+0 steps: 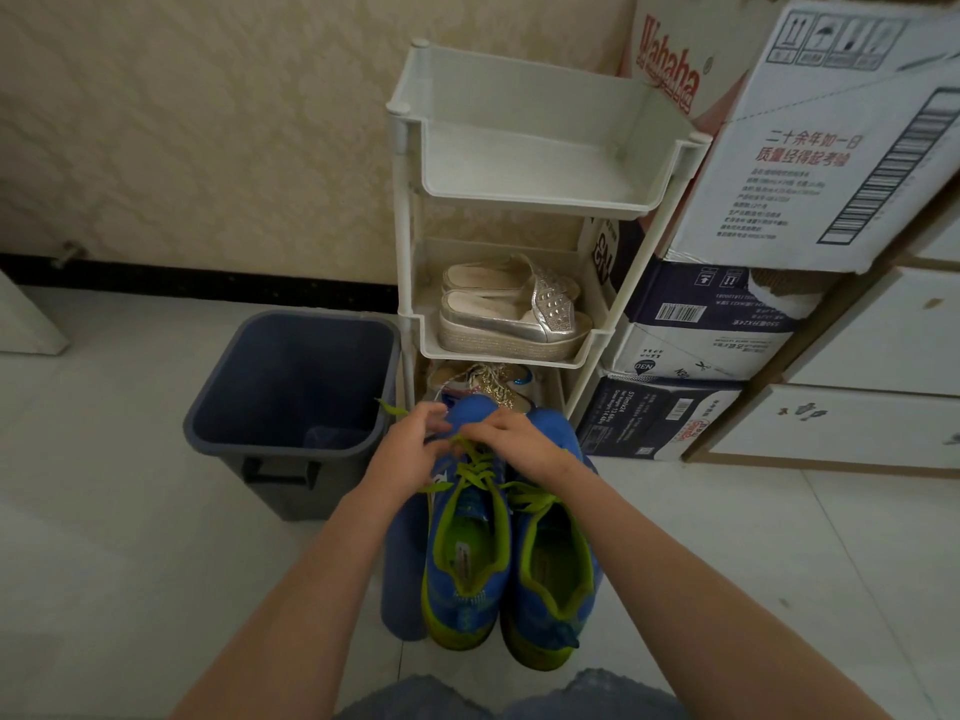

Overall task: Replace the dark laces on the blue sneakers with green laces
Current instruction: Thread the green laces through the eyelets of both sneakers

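— While we count from near to far, what is item 1?
— 2 blue sneakers on the floor (130,511), heels nearest: left sneaker (467,569), right sneaker (556,574), side by side. 1 green lace (475,472) crosses the left sneaker's eyelets.
— Hands?
— Left hand (410,452), right hand (514,441): fingers curled, pinching that lace near the toe. Step, likely: threading. Next, I judge: even pulls, then higher eyelets. Beyond: blue bin (280,491), white rack (519,200).

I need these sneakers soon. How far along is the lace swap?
Done: the right sneaker looks laced in green, and no dark lace shows. In hand: the left hand and right hand pinch the green lace on the left sneaker, near its toe. Left: finishing that lacing; its loose end sticks out.
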A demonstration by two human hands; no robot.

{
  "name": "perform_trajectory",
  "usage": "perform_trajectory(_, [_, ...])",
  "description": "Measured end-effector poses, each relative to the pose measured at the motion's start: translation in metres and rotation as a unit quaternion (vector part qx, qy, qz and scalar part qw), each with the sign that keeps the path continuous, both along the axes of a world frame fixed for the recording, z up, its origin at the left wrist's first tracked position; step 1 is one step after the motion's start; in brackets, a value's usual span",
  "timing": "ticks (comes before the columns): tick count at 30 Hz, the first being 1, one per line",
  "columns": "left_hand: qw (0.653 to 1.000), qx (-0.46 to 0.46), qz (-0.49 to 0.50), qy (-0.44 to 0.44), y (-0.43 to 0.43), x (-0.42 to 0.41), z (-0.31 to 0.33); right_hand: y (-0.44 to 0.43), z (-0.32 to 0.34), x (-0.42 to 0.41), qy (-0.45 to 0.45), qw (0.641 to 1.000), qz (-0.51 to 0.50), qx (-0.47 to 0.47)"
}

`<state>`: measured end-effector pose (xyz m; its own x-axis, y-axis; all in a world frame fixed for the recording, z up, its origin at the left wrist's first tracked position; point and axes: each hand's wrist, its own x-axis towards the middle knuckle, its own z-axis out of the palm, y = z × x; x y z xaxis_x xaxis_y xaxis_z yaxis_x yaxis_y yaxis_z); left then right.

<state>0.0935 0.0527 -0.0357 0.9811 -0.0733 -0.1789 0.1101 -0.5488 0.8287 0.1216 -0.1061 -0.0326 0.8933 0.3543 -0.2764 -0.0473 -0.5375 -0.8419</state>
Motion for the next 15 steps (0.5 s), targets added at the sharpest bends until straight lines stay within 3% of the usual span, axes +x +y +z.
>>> perform_trajectory(4, [0.996,0.082,-0.035,0.025,0.004,-0.003,-0.006,0.017,-0.012,0.006,-0.09,0.983,0.006,-0.16])
perform_trajectory(6, [0.996,0.078,-0.027,0.028,0.004,-0.004,-0.004,0.024,-0.012,0.006,-0.106,0.978,0.017,-0.181])
perform_trajectory(10, [0.992,0.101,-0.042,0.068,0.002,-0.003,-0.002,0.015,0.0,0.002,-0.09,0.992,0.017,-0.091])
perform_trajectory(13, [0.987,0.122,-0.075,0.073,0.001,-0.004,0.0,-0.01,0.026,-0.011,0.0,0.997,0.026,0.07])
perform_trajectory(15, [0.989,0.11,-0.081,0.063,-0.003,-0.004,0.0,-0.026,0.033,-0.013,0.067,0.993,0.004,0.094])
